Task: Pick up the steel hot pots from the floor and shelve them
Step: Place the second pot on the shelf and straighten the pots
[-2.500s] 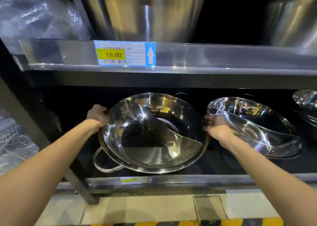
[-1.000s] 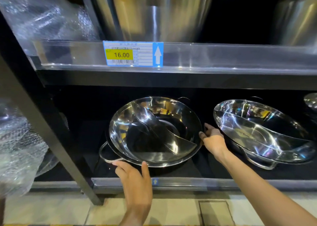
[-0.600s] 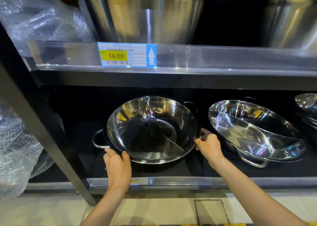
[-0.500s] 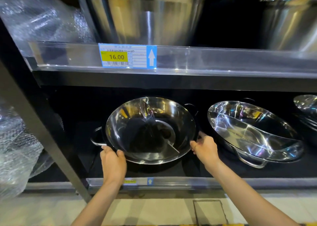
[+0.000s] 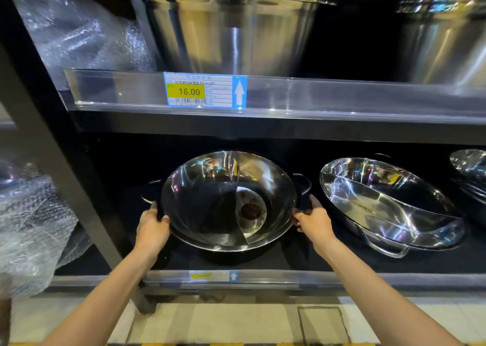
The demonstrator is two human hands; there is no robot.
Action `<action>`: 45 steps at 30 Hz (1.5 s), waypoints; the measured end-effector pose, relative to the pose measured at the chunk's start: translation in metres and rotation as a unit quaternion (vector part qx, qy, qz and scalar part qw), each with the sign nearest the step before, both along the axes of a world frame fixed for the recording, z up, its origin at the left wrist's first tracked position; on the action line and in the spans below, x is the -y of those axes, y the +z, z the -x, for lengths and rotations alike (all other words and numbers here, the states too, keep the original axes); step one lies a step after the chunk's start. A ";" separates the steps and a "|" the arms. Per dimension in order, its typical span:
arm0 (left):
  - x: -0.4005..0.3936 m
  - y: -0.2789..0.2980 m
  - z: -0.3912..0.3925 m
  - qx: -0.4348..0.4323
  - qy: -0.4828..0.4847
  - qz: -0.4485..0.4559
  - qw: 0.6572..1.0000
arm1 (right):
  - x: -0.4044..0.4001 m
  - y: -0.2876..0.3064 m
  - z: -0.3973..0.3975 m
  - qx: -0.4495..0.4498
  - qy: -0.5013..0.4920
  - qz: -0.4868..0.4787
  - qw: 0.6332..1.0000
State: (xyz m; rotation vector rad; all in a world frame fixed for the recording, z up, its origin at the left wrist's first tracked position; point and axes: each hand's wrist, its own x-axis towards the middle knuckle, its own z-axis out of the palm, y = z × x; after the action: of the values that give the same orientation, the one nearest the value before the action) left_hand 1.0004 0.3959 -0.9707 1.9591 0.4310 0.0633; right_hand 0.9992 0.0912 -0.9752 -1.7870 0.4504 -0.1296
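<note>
Head view, looking down into a dark store rack: both bare forearms reach forward from the bottom edge, slightly converging, wrists straight; the left hand [image 5: 152,230] curls over the left rim of the pot [image 5: 210,203], fingers clenched on that edge, thumb inside the bowl; the right hand [image 5: 314,220] presses against the right rim, thumb and lower fingers wrapped at the edge while the forefinger points up along the side, so the grasp is looser here. The pot (a shiny steel bowl with a curved divider) sits on the lower shelf [image 5: 263,260], tilted so its mouth faces the camera; a dark loop handle shows at each side, just above each hand. A second pot [image 5: 389,203] lies to the right, also tilted, near the right hand but apart from it; a strip of bare black shelf separates the two. Left of the pot there is open shelf up to the slanted post [image 5: 65,177]; bubble wrap [image 5: 29,230] bulges beyond it. Overhead, the upper shelf [image 5: 342,101] carries a price tag [image 5: 205,92] reading 16.00 and a large stockpot [image 5: 231,27]; dark room remains between the pot's top rim and that shelf.
</note>
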 end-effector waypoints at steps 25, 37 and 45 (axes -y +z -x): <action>-0.009 -0.004 -0.018 0.011 -0.012 0.003 1.000 | 0.005 0.001 0.006 -0.012 0.164 0.049 0.985; -0.007 0.003 -0.012 0.028 -0.002 -0.044 0.999 | 0.000 0.002 0.007 -0.006 0.194 0.062 0.979; -0.004 0.006 -0.015 0.026 0.047 -0.081 0.995 | -0.009 0.003 0.004 -0.011 0.201 0.067 0.977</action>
State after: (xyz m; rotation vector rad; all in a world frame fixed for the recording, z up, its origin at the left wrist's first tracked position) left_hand 1.0150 0.3994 -0.9651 2.0908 0.4961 0.2157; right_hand 0.9954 0.0999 -0.9718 -1.9770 0.0895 0.1457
